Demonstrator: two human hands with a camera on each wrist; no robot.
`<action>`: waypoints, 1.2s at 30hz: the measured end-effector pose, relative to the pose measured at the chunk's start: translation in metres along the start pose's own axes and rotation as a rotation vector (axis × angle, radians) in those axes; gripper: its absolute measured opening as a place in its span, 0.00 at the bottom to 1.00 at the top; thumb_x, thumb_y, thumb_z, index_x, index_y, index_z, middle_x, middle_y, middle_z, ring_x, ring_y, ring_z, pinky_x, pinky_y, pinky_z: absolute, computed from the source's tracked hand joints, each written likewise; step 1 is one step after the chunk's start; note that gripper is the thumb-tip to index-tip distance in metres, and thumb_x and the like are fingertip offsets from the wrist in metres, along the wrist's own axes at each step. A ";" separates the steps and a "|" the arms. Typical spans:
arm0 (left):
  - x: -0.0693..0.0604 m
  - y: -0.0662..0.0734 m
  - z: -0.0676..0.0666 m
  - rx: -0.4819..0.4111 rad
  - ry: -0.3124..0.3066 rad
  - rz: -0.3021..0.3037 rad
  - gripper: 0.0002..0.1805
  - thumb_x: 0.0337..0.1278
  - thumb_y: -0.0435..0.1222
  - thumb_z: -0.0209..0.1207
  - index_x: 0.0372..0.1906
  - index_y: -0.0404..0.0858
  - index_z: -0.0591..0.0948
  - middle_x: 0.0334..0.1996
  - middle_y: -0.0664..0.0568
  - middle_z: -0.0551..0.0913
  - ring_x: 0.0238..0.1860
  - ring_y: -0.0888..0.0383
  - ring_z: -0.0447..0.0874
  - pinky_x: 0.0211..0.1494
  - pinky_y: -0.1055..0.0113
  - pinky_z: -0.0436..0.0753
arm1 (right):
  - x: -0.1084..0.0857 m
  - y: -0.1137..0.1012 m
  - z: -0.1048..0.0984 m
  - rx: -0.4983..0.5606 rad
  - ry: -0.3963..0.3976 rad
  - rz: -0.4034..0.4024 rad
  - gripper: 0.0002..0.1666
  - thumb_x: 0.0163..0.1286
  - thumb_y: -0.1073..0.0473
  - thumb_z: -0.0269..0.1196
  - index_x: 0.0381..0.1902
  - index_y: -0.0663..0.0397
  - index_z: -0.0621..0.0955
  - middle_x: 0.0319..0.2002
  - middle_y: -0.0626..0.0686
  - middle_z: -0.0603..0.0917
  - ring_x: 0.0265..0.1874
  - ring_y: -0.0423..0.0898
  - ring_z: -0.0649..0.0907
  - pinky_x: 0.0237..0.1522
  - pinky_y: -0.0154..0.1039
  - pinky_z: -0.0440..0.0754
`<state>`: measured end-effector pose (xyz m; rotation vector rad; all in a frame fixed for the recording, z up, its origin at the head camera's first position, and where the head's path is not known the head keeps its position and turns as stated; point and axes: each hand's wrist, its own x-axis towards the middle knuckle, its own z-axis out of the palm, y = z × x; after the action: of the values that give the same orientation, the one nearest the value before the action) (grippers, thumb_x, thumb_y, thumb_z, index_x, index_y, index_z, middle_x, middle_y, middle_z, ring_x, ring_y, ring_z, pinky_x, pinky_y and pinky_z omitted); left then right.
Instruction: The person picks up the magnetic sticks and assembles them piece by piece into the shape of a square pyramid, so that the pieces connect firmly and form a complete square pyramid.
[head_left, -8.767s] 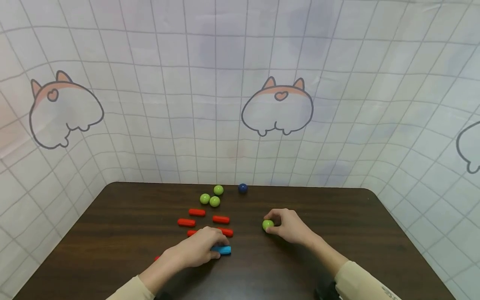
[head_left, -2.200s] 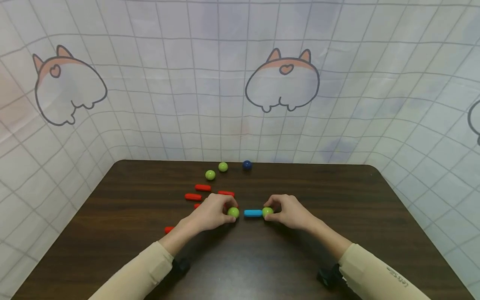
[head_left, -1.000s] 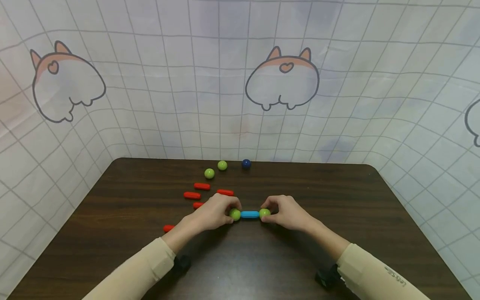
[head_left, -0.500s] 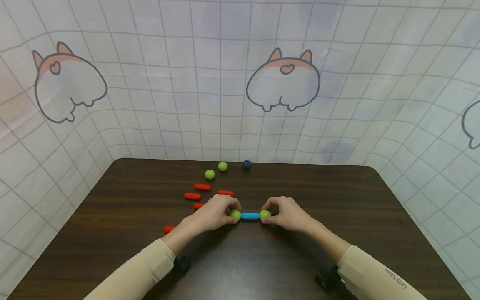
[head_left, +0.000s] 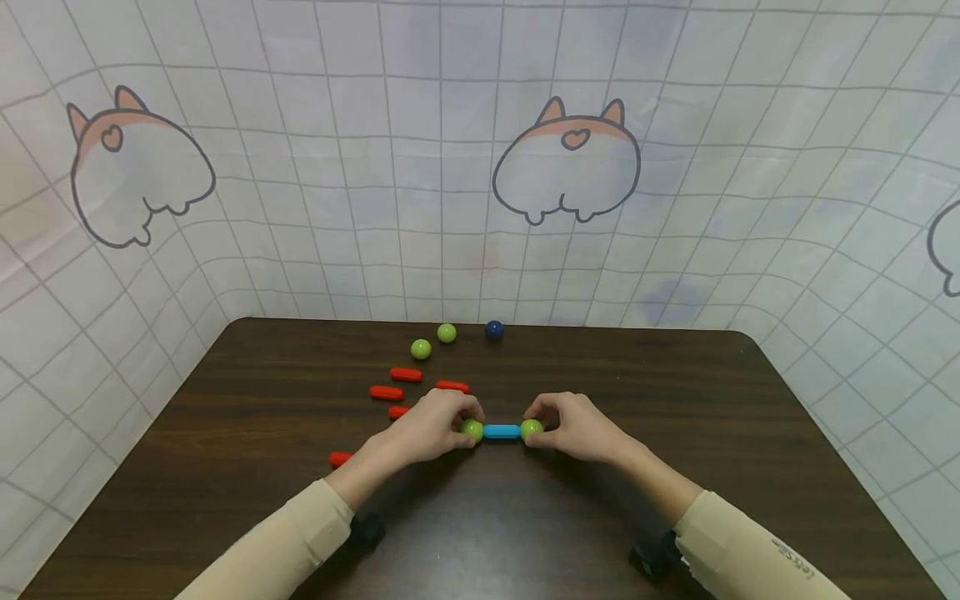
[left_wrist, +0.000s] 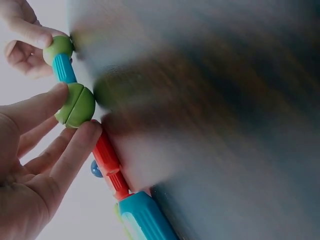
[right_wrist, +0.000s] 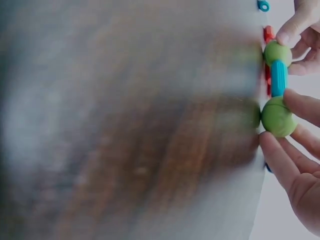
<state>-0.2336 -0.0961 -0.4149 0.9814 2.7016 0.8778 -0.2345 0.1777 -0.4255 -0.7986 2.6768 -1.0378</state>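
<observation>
In the head view, my left hand [head_left: 427,425] pinches a green ball [head_left: 472,431] between thumb and fingers. A second green ball [head_left: 532,428] is gripped the same way by my right hand [head_left: 583,429]. Between the two balls lies a short blue rod [head_left: 502,432], one end meeting each ball in a straight line. Both wrist views show this too: the ridged blue rod [left_wrist: 64,68] bridges the balls, and the near ball [right_wrist: 278,118] sits low over the tabletop. How deeply the rod's ends enter the balls cannot be seen.
Several red rods [head_left: 386,392] lie left of my hands, some partly hidden by the left one. Behind them are two loose green balls [head_left: 421,349] and a dark blue ball [head_left: 494,330] near the back edge. A larger-looking blue piece [left_wrist: 145,217] shows in the left wrist view.
Earlier my left hand was on the blue rod; it then held a green ball taken from the back group. That ball moved right to meet the rod's free end. The last second shows almost no motion.
</observation>
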 end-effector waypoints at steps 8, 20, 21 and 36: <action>0.000 0.002 -0.001 -0.011 0.001 0.019 0.12 0.57 0.29 0.73 0.46 0.36 0.86 0.39 0.52 0.85 0.39 0.56 0.82 0.42 0.62 0.83 | 0.007 -0.008 -0.002 0.024 -0.034 -0.019 0.18 0.70 0.51 0.70 0.50 0.57 0.86 0.42 0.47 0.87 0.40 0.43 0.84 0.43 0.45 0.82; 0.000 -0.001 0.001 -0.013 0.018 0.029 0.12 0.56 0.29 0.73 0.45 0.36 0.85 0.40 0.53 0.85 0.39 0.57 0.83 0.43 0.62 0.84 | 0.023 -0.014 0.010 0.058 -0.076 -0.065 0.10 0.70 0.59 0.71 0.47 0.55 0.88 0.41 0.46 0.89 0.37 0.40 0.85 0.38 0.38 0.83; 0.000 -0.001 0.001 -0.014 0.020 0.034 0.12 0.56 0.29 0.73 0.45 0.36 0.85 0.39 0.53 0.85 0.39 0.57 0.83 0.42 0.62 0.84 | 0.023 -0.014 0.010 0.060 -0.081 -0.066 0.09 0.70 0.60 0.71 0.47 0.54 0.88 0.40 0.45 0.89 0.38 0.40 0.85 0.39 0.38 0.83; -0.013 -0.002 -0.016 -0.120 0.076 -0.048 0.15 0.56 0.28 0.73 0.49 0.36 0.85 0.45 0.50 0.86 0.45 0.53 0.85 0.46 0.60 0.85 | 0.011 -0.004 0.006 0.060 -0.090 -0.048 0.09 0.69 0.60 0.71 0.46 0.52 0.88 0.35 0.41 0.87 0.35 0.39 0.83 0.38 0.38 0.82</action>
<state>-0.2289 -0.1132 -0.4039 0.8717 2.6853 1.0753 -0.2404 0.1659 -0.4270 -0.8806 2.5508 -1.0618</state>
